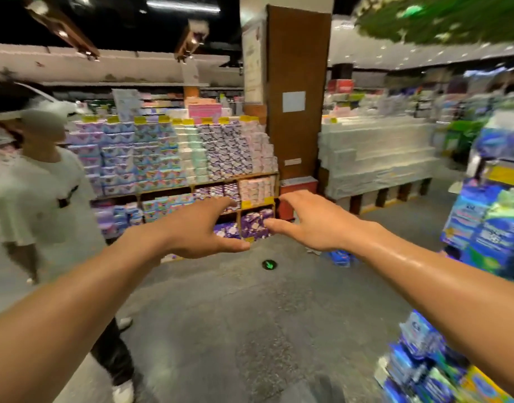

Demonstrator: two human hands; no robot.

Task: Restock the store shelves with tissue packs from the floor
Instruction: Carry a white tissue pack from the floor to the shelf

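The left hand (200, 228) and the right hand (311, 219) reach out side by side. Their fingers are spread and a bit bent, and they hold nothing. Purple tissue packs (254, 223) sit far off on the brown wooden shelf (257, 173), seen between the hands. A blue pack (340, 257) lies on the grey floor (250, 315). The yellow tags (254, 203) are too blurry to read.

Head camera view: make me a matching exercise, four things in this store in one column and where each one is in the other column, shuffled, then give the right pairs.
Column one
1. person in a white T-shirt
2. brown pillar
3. green floor marker
4. purple tissue packs

Column two
A. lowest compartment of the wooden shelf
B. left side of the picture
C. on the grey floor, near the middle
D. rising at the shelf's right end

Pairs: 1-B, 2-D, 3-C, 4-A
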